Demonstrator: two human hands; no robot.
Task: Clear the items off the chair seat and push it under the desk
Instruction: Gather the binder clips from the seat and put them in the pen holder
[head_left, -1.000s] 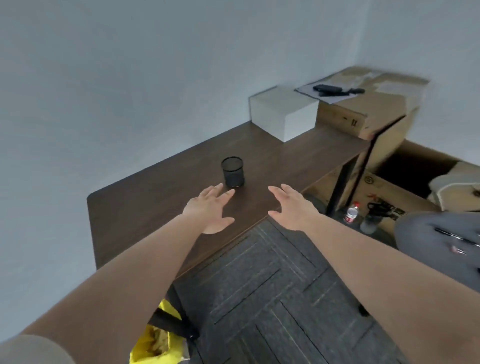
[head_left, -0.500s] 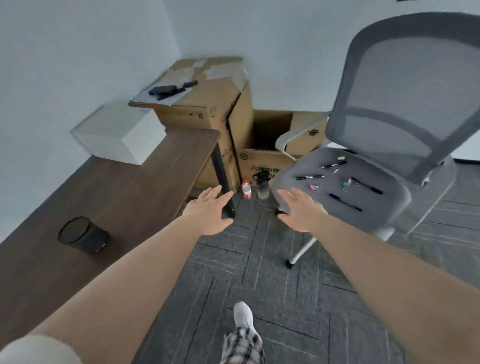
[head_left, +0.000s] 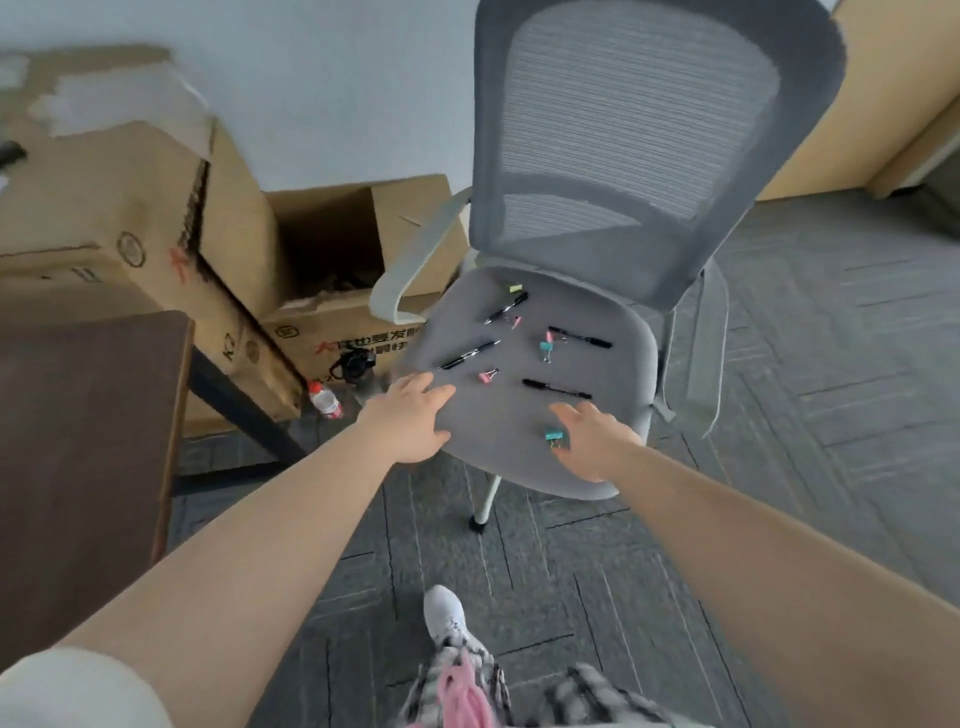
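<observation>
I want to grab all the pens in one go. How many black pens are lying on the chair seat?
4. One at the back left, one at the left edge near the left hand, one at the right, one at front centre. None seems hidden.

View swung from dark wooden tabletop (head_left: 88, 441) toward grey mesh-backed office chair (head_left: 623, 171); chair now centre frame, tabletop only at left edge. Black mesh pen cup and white box gone from view. Left hand (head_left: 410, 421), a second ago over tabletop, now spread open at front left of grey seat cushion (head_left: 498, 447), near black pen (head_left: 467, 356). Right hand (head_left: 597, 441) moved onto seat front, fingers loose, just beside teal binder clip (head_left: 555, 436). White shoe (head_left: 447, 618) stepped forward.
</observation>
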